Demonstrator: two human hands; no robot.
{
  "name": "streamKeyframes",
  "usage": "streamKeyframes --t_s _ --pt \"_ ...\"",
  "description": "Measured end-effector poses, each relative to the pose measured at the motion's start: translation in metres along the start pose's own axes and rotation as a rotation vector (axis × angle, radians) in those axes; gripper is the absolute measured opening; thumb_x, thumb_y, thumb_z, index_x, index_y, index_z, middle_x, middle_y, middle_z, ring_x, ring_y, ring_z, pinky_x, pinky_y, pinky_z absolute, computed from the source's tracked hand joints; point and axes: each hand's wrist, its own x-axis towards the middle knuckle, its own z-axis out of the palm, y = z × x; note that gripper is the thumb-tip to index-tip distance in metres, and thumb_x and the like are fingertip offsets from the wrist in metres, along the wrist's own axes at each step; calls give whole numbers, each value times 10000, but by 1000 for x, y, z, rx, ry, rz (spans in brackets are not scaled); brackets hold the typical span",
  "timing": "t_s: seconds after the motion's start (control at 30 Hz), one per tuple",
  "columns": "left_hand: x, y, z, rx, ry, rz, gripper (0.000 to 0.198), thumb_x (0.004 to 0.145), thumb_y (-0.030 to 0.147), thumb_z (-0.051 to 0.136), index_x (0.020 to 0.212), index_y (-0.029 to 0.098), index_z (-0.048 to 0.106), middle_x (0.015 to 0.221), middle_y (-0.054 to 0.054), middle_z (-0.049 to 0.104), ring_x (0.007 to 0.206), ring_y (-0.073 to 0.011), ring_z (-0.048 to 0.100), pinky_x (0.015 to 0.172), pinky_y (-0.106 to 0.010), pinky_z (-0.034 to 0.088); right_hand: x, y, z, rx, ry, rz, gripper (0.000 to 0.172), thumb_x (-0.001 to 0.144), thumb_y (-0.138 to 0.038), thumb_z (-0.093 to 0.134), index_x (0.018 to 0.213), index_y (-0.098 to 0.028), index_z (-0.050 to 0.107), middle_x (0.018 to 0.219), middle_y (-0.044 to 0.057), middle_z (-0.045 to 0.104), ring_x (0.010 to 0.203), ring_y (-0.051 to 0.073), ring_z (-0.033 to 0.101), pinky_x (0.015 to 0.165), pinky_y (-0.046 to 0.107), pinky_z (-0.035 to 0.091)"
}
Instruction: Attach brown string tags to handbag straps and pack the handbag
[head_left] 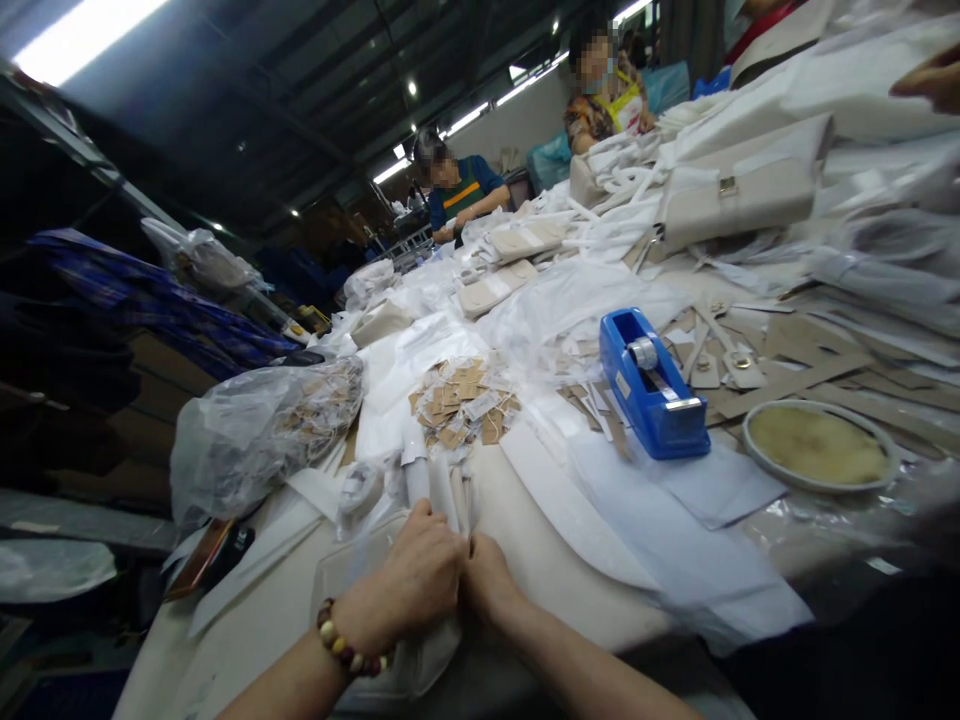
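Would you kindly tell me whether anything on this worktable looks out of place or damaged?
Nothing looks clearly damaged. The brown tags lie in a loose, jumbled heap, and a white sheet lies askew in front of the blue tape dispenser, so both look untidy.

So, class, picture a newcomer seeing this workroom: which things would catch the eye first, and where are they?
Probably the bright blue plastic tape dispenser first, right of centre amid pale surroundings. Next might come the heap of tan card tags with white strings near the middle, and the round, pale-rimmed dish with yellowish contents at the right. The dark-and-cream bead bracelet also stands out, low and left of centre.
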Motion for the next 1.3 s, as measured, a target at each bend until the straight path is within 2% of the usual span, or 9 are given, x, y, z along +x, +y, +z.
streamKeyframes --t_s 0.13,0.2,0.33,0.47,0.7,0.83,1.03,1.13,1.3 --pt "-6 -7 -3 -86 43 221 159 832 267 537 706 173 558 760 -23 627 782 -179 538 803 -329 346 -24 -32 -45 -404 86 -264 219 645 -55 557 829 -164 605 814 75 604 845 252 528 839 388 354" --pt "-7 -11 3 -112 127 274 190 865 321 511 743 177 536 807 -19 610 787 -170 517 808 -321 340 -29 -54 -64 -869 191 -420 235 748 -73 503 947 -143 606 977 142 595 951 288 495 868 427 323" --pt "-7 -15 9 -135 140 296 336 794 506 579 713 184 524 780 -9 586 772 -171 506 827 -324 335 -14 -82 -86 -1532 399 -383 393 773 -71 517 1164 -30 518 1052 237 581 941 337 502 793 460 340" --pt "-8 -20 -7 -143 -6 321 493 569 629 707 721 184 560 792 -8 615 780 -179 535 829 -320 353 4 -85 -93 -1523 416 -287 434 724 -85 614 1142 -13 523 972 223 622 924 331 543 793 426 352" --pt "2 -11 -15 30 -90 420 231 784 377 608 645 202 662 610 -26 648 685 -189 590 831 -374 383 0 -87 -97 -1378 343 -168 112 761 -175 602 861 -127 587 866 129 668 829 260 625 669 303 382" --pt "18 10 -10 204 -199 328 156 786 206 556 723 144 684 742 -96 689 701 -219 618 838 -414 412 -13 -79 -93 -1262 329 -189 46 813 -159 499 850 -154 527 853 83 640 784 201 607 663 273 376" --pt "2 -25 -35 -111 -166 364 427 659 533 700 989 267 645 985 -34 658 936 -228 587 916 -403 396 -35 -59 -96 -887 218 -109 132 818 -208 510 738 -207 405 683 -1 551 672 164 535 622 257 353" --pt "-20 -61 -15 -53 -38 276 953 510 493 815 1341 310 387 1388 -124 416 1240 -347 400 1007 -492 326 -41 -46 -92 -754 164 -41 144 799 -177 496 743 -214 369 679 -8 516 661 164 511 614 258 338" --pt "-18 -85 49 60 79 319 1217 474 480 836 1432 340 98 1462 -151 295 1315 -375 296 1042 -560 273 -40 -13 -81 -725 68 -100 109 785 -159 441 785 -215 347 671 -5 496 635 169 497 608 264 328"
